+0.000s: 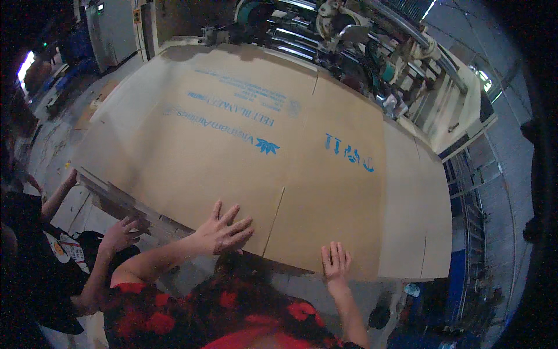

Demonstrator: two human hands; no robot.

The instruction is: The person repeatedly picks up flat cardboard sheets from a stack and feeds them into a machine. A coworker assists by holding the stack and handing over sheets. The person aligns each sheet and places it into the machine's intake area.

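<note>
A large flat sheet of brown cardboard [221, 168], with blue print and slots cut in its edges, lies before me on a stack of similar sheets. My left hand [225, 231] rests palm down on its near edge, fingers spread, just left of a slot. Farther right, my right hand [336, 262] lies on the same edge with its fingers stretched out and the thumb hardly visible. Neither hand grips anything.
Behind the cardboard stands a machine with metal rollers [296, 35]. At the left, a co-worker in a dark shirt has one hand [123, 234] by the stack's near edge and another at its left corner. Metal railings [474, 192] run along the right.
</note>
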